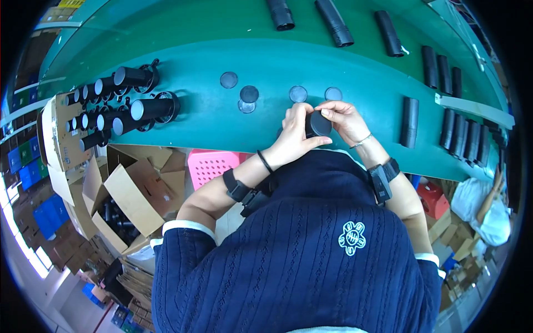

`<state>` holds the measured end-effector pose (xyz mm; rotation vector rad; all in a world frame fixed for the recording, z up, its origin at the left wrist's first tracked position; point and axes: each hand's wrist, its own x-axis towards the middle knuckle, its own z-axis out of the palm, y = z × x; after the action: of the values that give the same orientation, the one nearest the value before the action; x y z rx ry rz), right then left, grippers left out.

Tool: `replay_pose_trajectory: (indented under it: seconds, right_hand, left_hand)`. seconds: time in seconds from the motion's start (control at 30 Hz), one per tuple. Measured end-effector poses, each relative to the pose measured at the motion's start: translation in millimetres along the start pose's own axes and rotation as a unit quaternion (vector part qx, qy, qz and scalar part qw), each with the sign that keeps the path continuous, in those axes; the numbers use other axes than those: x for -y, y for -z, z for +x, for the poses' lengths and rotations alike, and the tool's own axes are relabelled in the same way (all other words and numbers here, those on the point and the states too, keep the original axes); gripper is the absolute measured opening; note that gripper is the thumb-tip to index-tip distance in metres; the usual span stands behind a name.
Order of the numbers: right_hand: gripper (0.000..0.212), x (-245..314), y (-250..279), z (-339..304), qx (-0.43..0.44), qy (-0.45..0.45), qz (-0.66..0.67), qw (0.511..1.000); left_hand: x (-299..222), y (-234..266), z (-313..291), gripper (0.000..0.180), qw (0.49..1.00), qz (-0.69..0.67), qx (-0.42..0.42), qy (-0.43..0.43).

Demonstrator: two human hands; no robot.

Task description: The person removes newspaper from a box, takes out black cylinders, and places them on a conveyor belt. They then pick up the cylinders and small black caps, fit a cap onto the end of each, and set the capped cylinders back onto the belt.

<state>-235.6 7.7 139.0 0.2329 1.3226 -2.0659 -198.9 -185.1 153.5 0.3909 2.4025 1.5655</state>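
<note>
Close to my body, at the table's near edge, a black tube (310, 134) is held with its round, flat black cap (320, 123) facing up. My left hand (295, 132) wraps the tube from the left, its thumb along the near side. My right hand (347, 123) pinches the cap's far right edge between thumb and fingers. Most of the tube is hidden by my hands. Just beyond them lie thin dark discs (298, 94), one of them (333, 93) partly behind my right fingers. Farther left are more discs (229, 80), two of them overlapping (249, 94).
Black tubes with ring-shaped handles (149, 109) lie in rows at the left of the green table (200, 119). Plain black tubes (410, 122) stand or lie at the right and far side. Below left are open cardboard boxes (133, 194) and a pink perforated stool (214, 165).
</note>
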Motion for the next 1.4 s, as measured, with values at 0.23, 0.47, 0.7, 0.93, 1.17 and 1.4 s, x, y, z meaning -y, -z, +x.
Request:
replay_pose_trajectory:
  seconds: [0.23, 0.47, 0.7, 0.93, 1.17, 1.4]
  right_hand:
    - [0.020, 12, -25, -1, 0.018, 0.008, -0.059, 0.998]
    - [0.033, 7, -33, -2, 0.053, 0.087, -0.168, 0.981]
    - [0.064, 3, -44, -14, 0.062, 0.112, -0.244, 0.961]
    - [0.071, 23, -49, -21, 0.122, 0.198, -0.428, 0.873]
    - [0.063, 8, -51, -21, 0.073, 0.252, -0.475, 0.840]
    - [0.047, 14, -42, -26, 0.088, 0.048, -0.146, 0.984]
  left_hand:
    - [11, 14, -4, 0.072, 0.993, -0.111, 0.047, 0.001]
    - [10, 3, -20, 0.065, 0.992, -0.124, -0.007, 0.025]
    - [20, 6, -29, 0.082, 0.980, -0.187, -0.042, 0.060]
    - [7, 21, -24, 0.067, 0.995, -0.093, 0.009, 0.029]
    - [11, 15, -24, 0.060, 0.999, -0.027, -0.025, 0.024]
    - [-3, 19, -16, 0.062, 1.000, -0.017, -0.009, 0.023]
